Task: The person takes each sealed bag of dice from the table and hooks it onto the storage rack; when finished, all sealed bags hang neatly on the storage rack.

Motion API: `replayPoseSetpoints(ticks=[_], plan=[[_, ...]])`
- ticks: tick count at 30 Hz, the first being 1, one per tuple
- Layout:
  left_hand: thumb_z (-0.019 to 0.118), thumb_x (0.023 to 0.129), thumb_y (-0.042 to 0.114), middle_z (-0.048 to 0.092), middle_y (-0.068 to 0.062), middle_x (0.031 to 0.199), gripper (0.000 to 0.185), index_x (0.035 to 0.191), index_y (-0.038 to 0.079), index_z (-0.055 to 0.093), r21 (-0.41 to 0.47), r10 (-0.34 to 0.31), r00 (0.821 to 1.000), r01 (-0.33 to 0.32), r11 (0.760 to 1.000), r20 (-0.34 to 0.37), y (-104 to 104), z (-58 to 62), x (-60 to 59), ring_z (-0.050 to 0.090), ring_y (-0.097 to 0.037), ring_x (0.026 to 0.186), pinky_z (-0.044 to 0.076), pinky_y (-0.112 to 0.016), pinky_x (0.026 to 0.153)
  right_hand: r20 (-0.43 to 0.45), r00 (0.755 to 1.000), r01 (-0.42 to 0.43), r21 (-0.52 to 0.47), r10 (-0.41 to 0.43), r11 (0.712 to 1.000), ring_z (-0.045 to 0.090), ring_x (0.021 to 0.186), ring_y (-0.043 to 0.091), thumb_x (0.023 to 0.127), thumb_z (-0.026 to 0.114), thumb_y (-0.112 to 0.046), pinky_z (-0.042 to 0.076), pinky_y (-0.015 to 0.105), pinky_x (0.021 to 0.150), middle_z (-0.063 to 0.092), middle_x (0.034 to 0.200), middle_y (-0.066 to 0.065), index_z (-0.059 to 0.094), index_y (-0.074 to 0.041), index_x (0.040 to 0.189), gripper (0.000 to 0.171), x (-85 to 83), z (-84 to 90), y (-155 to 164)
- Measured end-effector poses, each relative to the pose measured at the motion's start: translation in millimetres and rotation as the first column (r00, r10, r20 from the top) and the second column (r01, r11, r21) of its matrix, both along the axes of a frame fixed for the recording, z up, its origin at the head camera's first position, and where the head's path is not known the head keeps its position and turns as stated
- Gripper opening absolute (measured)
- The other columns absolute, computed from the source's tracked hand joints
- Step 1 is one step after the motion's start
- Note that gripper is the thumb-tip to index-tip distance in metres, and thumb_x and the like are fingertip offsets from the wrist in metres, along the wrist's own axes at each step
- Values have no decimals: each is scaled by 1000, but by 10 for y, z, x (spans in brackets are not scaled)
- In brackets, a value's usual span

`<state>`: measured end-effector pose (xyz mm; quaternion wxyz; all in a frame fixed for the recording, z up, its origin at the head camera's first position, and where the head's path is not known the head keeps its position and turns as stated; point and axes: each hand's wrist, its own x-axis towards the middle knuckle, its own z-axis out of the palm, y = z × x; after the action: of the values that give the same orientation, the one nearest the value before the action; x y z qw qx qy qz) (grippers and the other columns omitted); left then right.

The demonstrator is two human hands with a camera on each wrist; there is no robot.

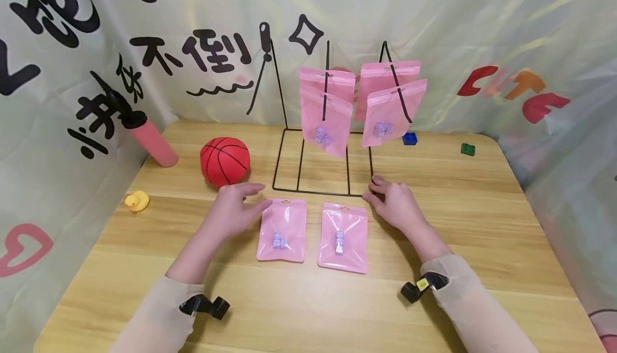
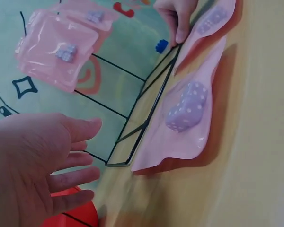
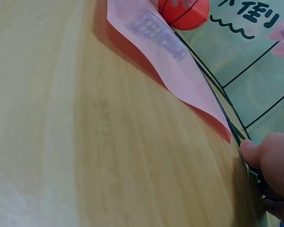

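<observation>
My right hand (image 1: 396,205) pinches the near right corner of a black wire display rack (image 1: 313,192), thumb at the front bar and fingers along the side. Loosely spread, my left hand (image 1: 233,208) holds nothing, its thumb near the top left corner of a pink zip pouch (image 1: 295,224) that lies flat. Small lilac dotted cubes (image 2: 187,106) show through that pouch. Beside it lies a second pink pouch (image 1: 354,235), also with dotted cubes. Two pairs of pink pouches hang from the rack's prongs, the front ones being a left pouch (image 1: 328,114) and a right pouch (image 1: 402,109).
Left of the rack sits a red toy basketball (image 1: 225,161), close behind my left hand. Farther left are a yellow rubber duck (image 1: 137,201) and a pink hand pump (image 1: 154,141). A blue block (image 1: 409,139) and a green block (image 1: 467,149) lie at the back right.
</observation>
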<state>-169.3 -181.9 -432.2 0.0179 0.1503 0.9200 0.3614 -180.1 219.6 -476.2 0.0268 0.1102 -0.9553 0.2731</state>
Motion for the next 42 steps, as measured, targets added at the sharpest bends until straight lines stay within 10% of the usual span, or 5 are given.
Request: replayPoseSetpoints(ticks=[12, 25, 42], plan=[[82, 95, 26, 77, -5, 94, 29, 110, 1, 78, 80, 122, 971, -141, 987, 208, -33, -182, 291, 73, -18, 83, 62, -37, 76, -16, 1000, -7, -9, 7, 1000, 56, 131, 49, 100, 77, -23, 45, 60, 110, 61, 141, 28, 69, 10, 129, 45, 4, -13, 8], [84, 93, 14, 78, -11, 84, 26, 105, -7, 76, 180, 158, 852, -280, 943, 499, 45, -246, 258, 76, -21, 73, 64, -34, 68, 6, 1000, 6, -20, -6, 1000, 55, 134, 48, 100, 77, -23, 44, 59, 112, 59, 143, 28, 68, 9, 131, 45, 3, -6, 6], [80, 97, 15, 75, -6, 83, 15, 98, 1, 76, 192, 125, 904, -219, 957, 409, 50, -191, 253, 71, -21, 76, 60, -33, 71, 5, 1000, 13, -31, -12, 999, 54, 135, 48, 100, 77, -22, 43, 60, 112, 59, 144, 27, 68, 8, 131, 45, 4, -14, 11]])
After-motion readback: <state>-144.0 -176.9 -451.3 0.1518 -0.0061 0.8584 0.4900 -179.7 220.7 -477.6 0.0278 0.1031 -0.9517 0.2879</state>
